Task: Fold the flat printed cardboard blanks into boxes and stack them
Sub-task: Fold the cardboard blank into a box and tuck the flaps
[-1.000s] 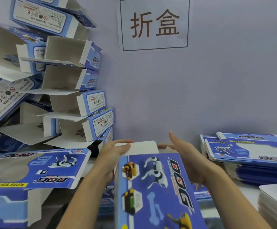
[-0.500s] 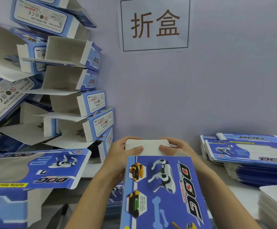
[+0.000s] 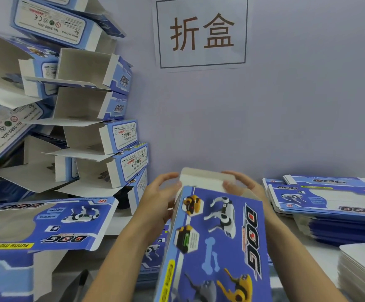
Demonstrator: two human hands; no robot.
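Both hands, left hand [image 3: 159,192] and right hand [image 3: 241,185], grasp the box [image 3: 216,240]'s far end flap [image 3: 203,180], closing it; tucking appears next.

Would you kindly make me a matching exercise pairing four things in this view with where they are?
Things:
1. box being folded
2. stack of folded boxes
3. pile of flat blanks
4. paper sign

Places:
A. on the wall, top centre
B. far left, against the wall
C. on the table, right
D. held between both hands, bottom centre

Pairs: 1-D, 2-B, 3-C, 4-A
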